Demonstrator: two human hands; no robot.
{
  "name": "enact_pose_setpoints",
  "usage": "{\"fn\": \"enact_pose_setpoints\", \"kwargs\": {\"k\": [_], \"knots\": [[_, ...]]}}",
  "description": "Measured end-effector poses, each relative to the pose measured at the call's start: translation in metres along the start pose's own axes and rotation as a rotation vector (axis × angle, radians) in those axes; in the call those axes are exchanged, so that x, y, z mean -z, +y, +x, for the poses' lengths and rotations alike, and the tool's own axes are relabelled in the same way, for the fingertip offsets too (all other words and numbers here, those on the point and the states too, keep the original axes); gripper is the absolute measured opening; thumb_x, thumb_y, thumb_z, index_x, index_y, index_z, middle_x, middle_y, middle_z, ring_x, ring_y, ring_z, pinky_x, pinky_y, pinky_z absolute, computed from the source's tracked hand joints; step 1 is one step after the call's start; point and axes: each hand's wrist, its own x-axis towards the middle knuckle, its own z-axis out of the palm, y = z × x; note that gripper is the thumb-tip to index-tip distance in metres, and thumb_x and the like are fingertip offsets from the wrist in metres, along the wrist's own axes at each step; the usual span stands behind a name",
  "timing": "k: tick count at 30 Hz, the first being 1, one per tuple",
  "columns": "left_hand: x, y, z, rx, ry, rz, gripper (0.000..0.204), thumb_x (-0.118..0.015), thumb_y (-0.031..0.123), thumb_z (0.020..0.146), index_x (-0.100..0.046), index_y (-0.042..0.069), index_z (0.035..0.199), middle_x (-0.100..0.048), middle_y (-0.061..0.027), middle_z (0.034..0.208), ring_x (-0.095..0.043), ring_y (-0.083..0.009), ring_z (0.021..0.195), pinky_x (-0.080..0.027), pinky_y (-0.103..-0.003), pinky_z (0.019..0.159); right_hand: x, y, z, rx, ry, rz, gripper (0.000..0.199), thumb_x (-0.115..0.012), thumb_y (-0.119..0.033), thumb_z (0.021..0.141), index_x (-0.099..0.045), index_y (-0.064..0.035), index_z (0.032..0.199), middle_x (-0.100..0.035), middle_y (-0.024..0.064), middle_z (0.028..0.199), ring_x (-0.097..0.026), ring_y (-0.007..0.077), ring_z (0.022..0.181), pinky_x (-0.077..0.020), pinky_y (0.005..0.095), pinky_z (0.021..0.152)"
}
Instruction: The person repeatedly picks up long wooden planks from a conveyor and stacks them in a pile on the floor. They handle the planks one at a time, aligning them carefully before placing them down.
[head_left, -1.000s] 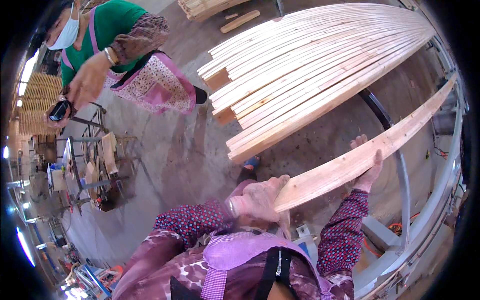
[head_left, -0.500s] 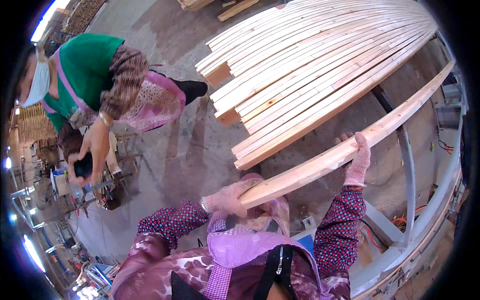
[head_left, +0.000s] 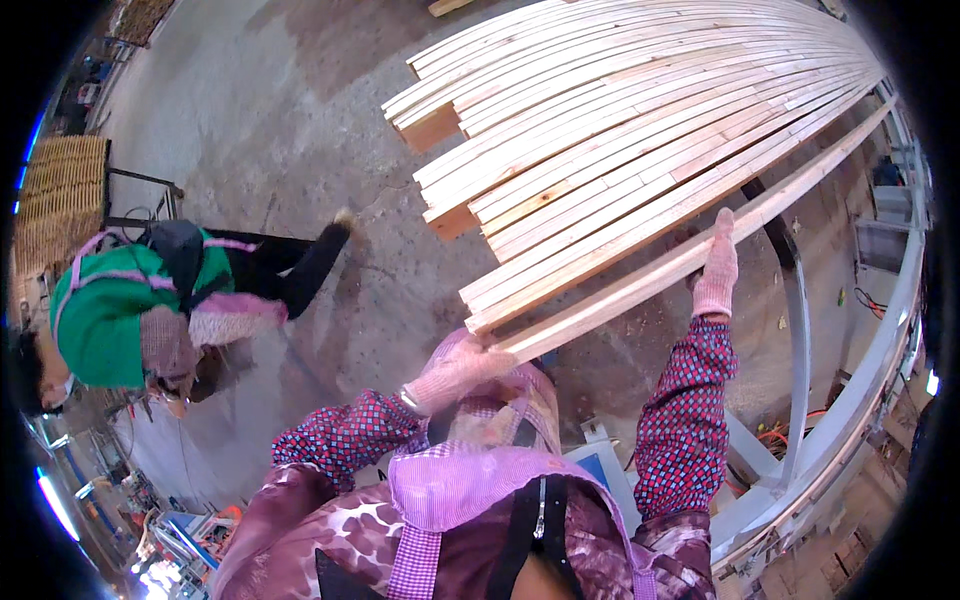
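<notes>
A long, pale wooden board (head_left: 612, 302) runs slantwise in front of me, from near my body to the far right. My left hand (head_left: 455, 375), in a pale pink knitted glove, is closed on its near end. Farther along, my right hand (head_left: 716, 270), gloved alike, grips the board from its near side, with the fingers behind it partly hidden. Just beyond lies a wide layer of similar boards (head_left: 600, 205), side by side with uneven near ends. The held board is almost parallel to the nearest of them, with a narrow gap between.
A dark and grey metal support (head_left: 795, 300) stands beneath the boards at right, by a curved-looking grey rail (head_left: 880, 370). A co-worker in a green top (head_left: 110, 335) bends over at left, near a stack of thin wooden strips (head_left: 60, 200). Cables (head_left: 775, 437) lie at lower right.
Both hands have moved the board forward, closer to the layer of boards. The co-worker has turned and bent down, farther from me.
</notes>
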Motion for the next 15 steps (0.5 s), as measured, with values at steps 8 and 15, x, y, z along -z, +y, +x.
{"fn": "enact_pose_setpoints", "kwargs": {"k": [8,15], "knots": [[-0.002,-0.069,0.049,-0.491,0.376,-0.553,0.085,-0.058,0.043,0.102,-0.010,0.010,0.163,-0.042,-0.0095,0.148,-0.046,-0.0176,0.127,-0.038,-0.034,0.108,-0.020,0.006,0.052,-0.043,-0.036,-0.201,0.088,-0.059,-0.073,0.089,-0.045,-0.0101,0.149,-0.056,0.0108,0.138,-0.057,0.0267,0.121,-0.0492,0.0493,0.096],[-0.021,-0.052,0.046,-0.697,0.207,-0.579,0.079,-0.054,0.052,0.102,-0.016,0.016,0.161,-0.034,-0.0039,0.156,-0.036,-0.0183,0.142,-0.029,-0.037,0.118,-0.021,-0.010,0.052,-0.074,-0.079,-0.149,0.086,-0.060,-0.070,0.090,-0.043,-0.0112,0.150,-0.056,0.0123,0.138,-0.059,0.0281,0.120,-0.0517,0.0482,0.096]]}}
